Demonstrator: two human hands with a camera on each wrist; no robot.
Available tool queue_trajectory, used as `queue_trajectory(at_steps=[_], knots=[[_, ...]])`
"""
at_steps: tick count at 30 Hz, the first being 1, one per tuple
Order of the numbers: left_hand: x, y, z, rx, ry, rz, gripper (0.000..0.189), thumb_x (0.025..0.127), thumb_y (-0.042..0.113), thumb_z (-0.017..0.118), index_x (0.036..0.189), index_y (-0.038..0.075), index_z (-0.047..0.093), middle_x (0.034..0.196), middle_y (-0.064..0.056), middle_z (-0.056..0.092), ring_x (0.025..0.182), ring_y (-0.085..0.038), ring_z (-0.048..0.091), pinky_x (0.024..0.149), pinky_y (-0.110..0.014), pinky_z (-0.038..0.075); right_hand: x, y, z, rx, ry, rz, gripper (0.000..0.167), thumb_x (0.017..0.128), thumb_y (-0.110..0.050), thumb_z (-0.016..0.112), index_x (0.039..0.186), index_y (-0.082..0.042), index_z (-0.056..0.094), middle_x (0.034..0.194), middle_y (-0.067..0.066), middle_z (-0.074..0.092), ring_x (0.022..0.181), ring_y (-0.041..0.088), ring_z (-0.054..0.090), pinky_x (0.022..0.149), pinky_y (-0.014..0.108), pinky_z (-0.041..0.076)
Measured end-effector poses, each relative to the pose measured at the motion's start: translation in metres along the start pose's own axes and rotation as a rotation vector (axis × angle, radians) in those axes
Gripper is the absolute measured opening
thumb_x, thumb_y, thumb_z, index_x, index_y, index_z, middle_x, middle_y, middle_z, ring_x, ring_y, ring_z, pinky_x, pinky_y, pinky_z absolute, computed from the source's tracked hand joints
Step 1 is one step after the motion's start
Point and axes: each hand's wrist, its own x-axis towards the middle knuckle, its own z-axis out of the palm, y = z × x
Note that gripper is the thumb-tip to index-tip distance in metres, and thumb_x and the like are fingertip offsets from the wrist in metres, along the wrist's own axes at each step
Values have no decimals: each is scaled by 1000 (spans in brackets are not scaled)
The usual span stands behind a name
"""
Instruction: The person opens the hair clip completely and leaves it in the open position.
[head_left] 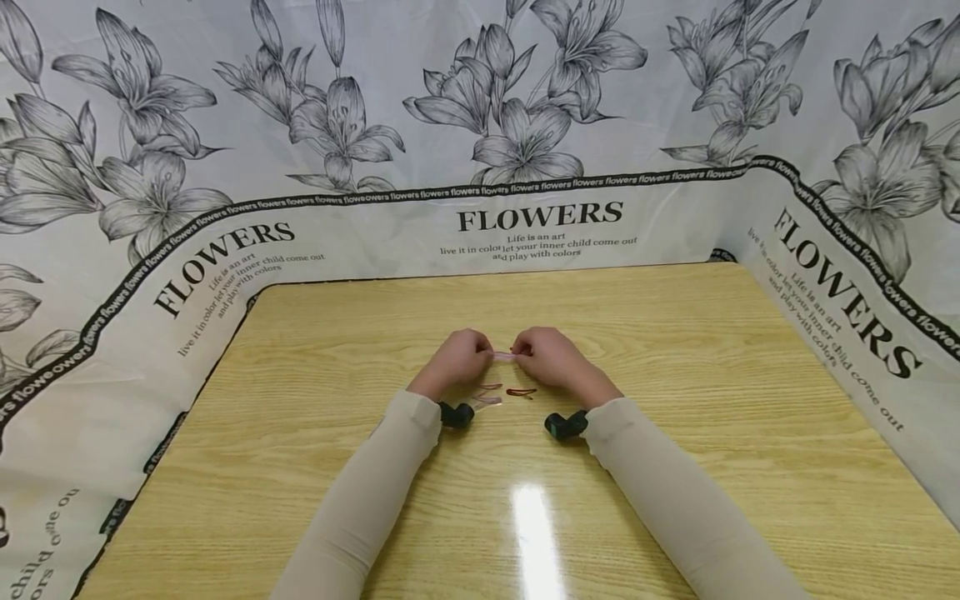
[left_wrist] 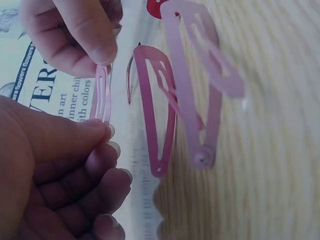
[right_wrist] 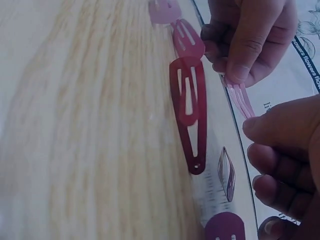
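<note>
A light pink snap hair clip (head_left: 503, 356) is stretched between my two hands above the table. My left hand (head_left: 463, 358) pinches one end between thumb and index finger. The other end is in the fingertips of my right hand (head_left: 553, 357). Seen from the left wrist, the held clip (left_wrist: 101, 95) is narrow with long slots, its ends covered by the fingers. Closer to me lie a pink clip (left_wrist: 145, 100) and a paler pink clip (left_wrist: 206, 125), both with their inner tongues sprung up. A dark red clip (right_wrist: 197, 145) lies to their right.
Beyond the red clip, the right wrist view shows a thin dark clip (right_wrist: 231, 182) on edge and part of a purple clip (right_wrist: 225, 225). The wood-grain table (head_left: 637, 500) ends at an upright flower-printed cloth (head_left: 375, 242). Dark wrist cameras (head_left: 564, 425) sit at both cuffs.
</note>
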Motion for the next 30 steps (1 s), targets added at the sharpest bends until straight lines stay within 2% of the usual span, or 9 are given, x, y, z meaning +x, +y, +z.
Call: queue_trajectory(at_steps=[5, 10, 15, 22, 30], knots=[[-3, -1, -2, -37, 12, 5, 17, 95, 18, 59, 91, 7, 71, 88, -5, 67, 79, -17, 57, 76, -31, 49, -3, 3, 1, 119, 14, 32, 16, 95, -21, 61, 100, -11, 71, 98, 6, 69, 86, 19, 60, 80, 37, 50], [-6, -3, -2, -69, 48, 17, 20, 96, 20, 58, 93, 7, 72, 90, -6, 69, 80, -17, 59, 77, -33, 50, -5, 2, 1, 202, 40, 59, 16, 96, -23, 60, 98, -12, 72, 99, 5, 70, 90, 20, 61, 85, 39, 49], [-10, -3, -1, -94, 82, -1, 22, 98, 24, 57, 96, 8, 73, 94, -5, 70, 80, -15, 58, 75, -31, 49, -8, 1, 0, 266, 59, 74, 18, 96, -24, 60, 100, -11, 73, 100, 5, 69, 92, 21, 60, 87, 41, 48], [-18, 0, -3, -109, 119, 5, 21, 97, 25, 59, 98, 9, 72, 89, -4, 68, 70, -14, 55, 65, -27, 46, -10, 1, 2, 344, 102, 122, 15, 94, -23, 64, 99, -14, 74, 104, 5, 70, 87, 20, 58, 80, 37, 47], [-28, 1, -6, -120, 153, 5, 21, 97, 26, 59, 96, 9, 71, 84, -3, 66, 65, -13, 53, 60, -27, 45, -12, 2, 4, 486, 62, 144, 17, 91, -28, 67, 102, -17, 75, 109, 5, 70, 91, 20, 59, 77, 33, 47]])
